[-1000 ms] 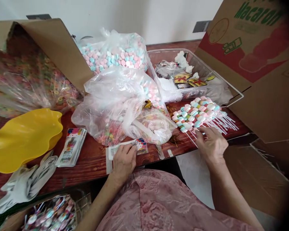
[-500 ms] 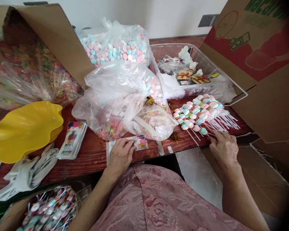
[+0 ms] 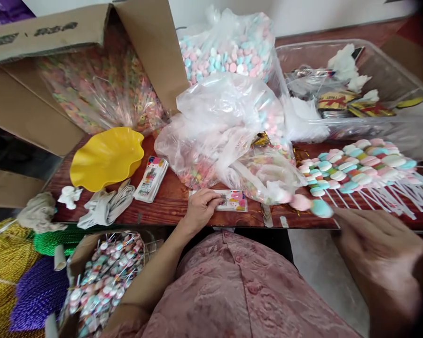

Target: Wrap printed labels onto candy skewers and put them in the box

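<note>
My right hand [image 3: 380, 249], blurred by motion, is closed on the stick end of a candy skewer [image 3: 321, 208], whose pink and blue candies point left above the table's front edge. Behind it lies a pile of candy skewers [image 3: 363, 164], their white sticks turned toward the right. My left hand [image 3: 201, 209] rests on the table edge, thumb and index finger pinched at a flat, printed clear plastic bag [image 3: 237, 201]. A stack of similar printed bags [image 3: 151, 178] lies to the left of that hand.
Clear bags of candy [image 3: 229, 126] stand behind the hands. A yellow wavy bowl [image 3: 105, 159] and a cloth glove [image 3: 107, 204] are on the left. At the back right is a plastic bin [image 3: 405, 70]. Below the table, a box of wrapped candy skewers [image 3: 109, 267] sits beside beads [image 3: 38, 291].
My right hand has taken a candy skewer from the pile's front and moved it leftward over the table edge. My left fingers have drawn into a pinch. The view has turned left.
</note>
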Available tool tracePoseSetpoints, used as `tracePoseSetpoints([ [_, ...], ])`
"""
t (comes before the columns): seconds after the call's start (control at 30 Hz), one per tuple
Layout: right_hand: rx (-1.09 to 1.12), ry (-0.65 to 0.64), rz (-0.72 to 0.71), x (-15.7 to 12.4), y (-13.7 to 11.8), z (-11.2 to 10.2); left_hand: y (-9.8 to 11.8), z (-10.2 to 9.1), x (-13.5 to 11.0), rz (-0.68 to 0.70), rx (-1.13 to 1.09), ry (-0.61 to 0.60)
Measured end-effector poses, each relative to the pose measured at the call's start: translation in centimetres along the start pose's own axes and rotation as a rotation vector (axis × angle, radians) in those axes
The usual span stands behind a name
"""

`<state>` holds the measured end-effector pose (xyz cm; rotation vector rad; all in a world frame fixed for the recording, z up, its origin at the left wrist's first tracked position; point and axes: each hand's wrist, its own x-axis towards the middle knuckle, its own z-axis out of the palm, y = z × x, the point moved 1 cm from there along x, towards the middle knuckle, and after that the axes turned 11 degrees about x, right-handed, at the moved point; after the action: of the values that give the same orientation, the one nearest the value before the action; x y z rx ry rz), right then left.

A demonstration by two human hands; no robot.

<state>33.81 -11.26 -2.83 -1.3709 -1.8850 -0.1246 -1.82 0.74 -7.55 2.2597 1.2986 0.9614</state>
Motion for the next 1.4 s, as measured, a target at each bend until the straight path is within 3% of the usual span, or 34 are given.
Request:
tracePoseSetpoints([
  [0.07,-0.047,-0.097,-0.145,2.3,-1.8,2.1,0.0,0.0,-0.1,-0.013,-0.009,-0.006],
  [0.2,-0.199,-0.197,-0.254,4.9,-2.9,4.3,-0.2,0.2,-0.2,-0.031,-0.014,-0.009],
  [0.47,-0.224,-0.182,-0.281,4.2,-2.5,3.4,-0.4,0.3,-0.3,-0.045,0.011,0.009],
  [0.7,-0.248,-0.171,-0.306,4.7,-4.0,3.5,0.0,0.4,-0.2,0.078,0.085,-0.038],
  [0.93,-0.037,-0.159,-0.322,4.1,-5.8,5.7,-0.1,0.7,-0.2,0.192,0.053,-0.047],
  [1.1,0.222,-0.155,-0.282,4.7,-5.5,6.6,0.1,0.2,0.1,0.209,0.082,-0.021],
  [1.3,0.312,-0.215,-0.268,6.0,-4.8,5.9,0.8,0.3,1.1,0.372,0.278,-0.165],
  [1.4,0.274,-0.171,-0.309,6.0,-5.2,6.2,1.1,0.6,1.8,0.429,0.333,-0.216],
])
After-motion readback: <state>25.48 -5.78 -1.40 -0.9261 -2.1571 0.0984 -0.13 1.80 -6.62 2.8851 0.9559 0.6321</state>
